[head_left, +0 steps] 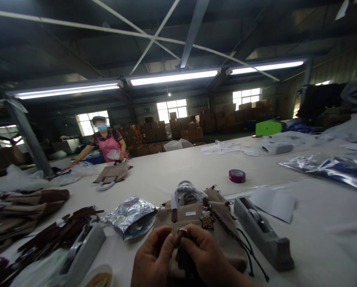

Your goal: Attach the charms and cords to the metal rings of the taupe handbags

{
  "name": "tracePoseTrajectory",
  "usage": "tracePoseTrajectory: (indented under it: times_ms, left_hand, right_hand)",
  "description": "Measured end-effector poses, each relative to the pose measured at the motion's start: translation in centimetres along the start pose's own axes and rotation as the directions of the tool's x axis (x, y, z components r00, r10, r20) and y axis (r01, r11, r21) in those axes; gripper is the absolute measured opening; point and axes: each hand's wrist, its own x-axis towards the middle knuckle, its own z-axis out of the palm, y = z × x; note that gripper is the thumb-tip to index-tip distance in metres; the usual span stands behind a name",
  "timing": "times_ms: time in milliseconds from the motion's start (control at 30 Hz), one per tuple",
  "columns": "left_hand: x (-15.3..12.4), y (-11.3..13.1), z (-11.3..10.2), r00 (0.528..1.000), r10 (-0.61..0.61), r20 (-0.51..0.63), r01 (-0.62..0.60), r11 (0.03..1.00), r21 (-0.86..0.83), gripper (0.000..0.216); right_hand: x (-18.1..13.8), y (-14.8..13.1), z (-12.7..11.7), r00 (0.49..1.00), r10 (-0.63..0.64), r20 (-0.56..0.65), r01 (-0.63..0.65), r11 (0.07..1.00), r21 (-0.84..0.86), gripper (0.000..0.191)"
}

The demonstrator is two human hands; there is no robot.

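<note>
A tan handbag (193,217) lies on the table right in front of me, its handles wrapped in clear plastic and a spotted charm (207,219) hanging on its front. My left hand (152,257) and my right hand (203,252) meet at the near edge of the bag. Together they pinch a small dark piece with a metal ring (182,232) between the fingertips. What the dark piece is stays unclear.
A grey tape dispenser (263,233) stands right of the bag, another (83,251) at left. A crumpled foil bag (132,217), dark brown straps (55,235), stacked tan bags (23,209), purple tape roll (237,175). A person in a pink apron (106,145) works at the far left.
</note>
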Motion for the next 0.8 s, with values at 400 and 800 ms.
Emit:
tracePoseTrajectory:
  times_ms: [400, 800]
  left_hand:
    - [0.3, -0.2, -0.5, 0.986, 0.012, 0.164, -0.042, 0.983, 0.18, 0.044]
    - [1.5, -2.5, -1.1, 0.975, -0.197, 0.107, 0.2, 0.98, -0.016, 0.047]
  right_hand:
    - [0.4, 0.0, 0.2, 0.957, 0.281, 0.068, -0.287, 0.95, 0.125, 0.02]
    - [-0.4, -0.9, -1.3, 0.994, -0.035, 0.099, 0.073, 0.909, -0.409, 0.034]
